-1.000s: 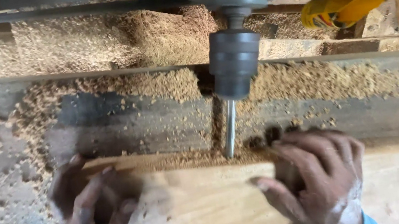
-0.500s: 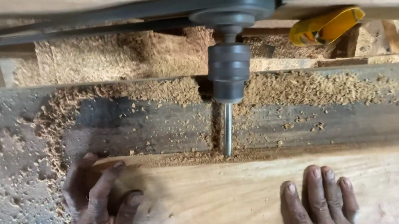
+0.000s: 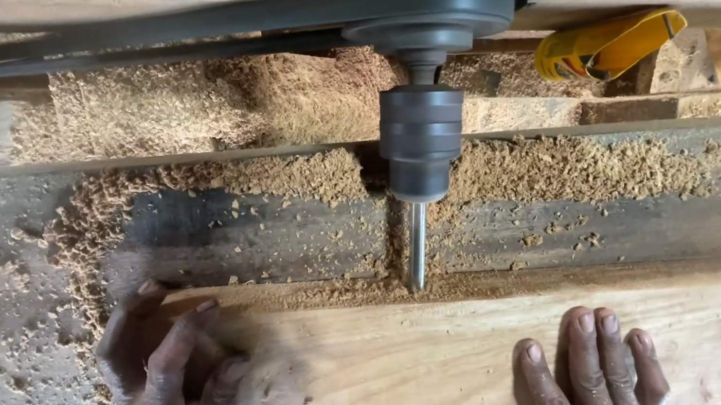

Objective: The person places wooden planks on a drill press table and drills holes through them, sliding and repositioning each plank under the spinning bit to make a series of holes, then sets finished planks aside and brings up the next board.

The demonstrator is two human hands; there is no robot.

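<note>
The right hand has slid back – now flat, fingers spread, on the plank; left hand grips its end, drill bit at the edge.

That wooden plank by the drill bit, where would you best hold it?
Probably flat on the plank's broad top, from the near edge, as the left hand grips its end and the right hand presses down, both clear of the drill bit at the far edge.
</note>
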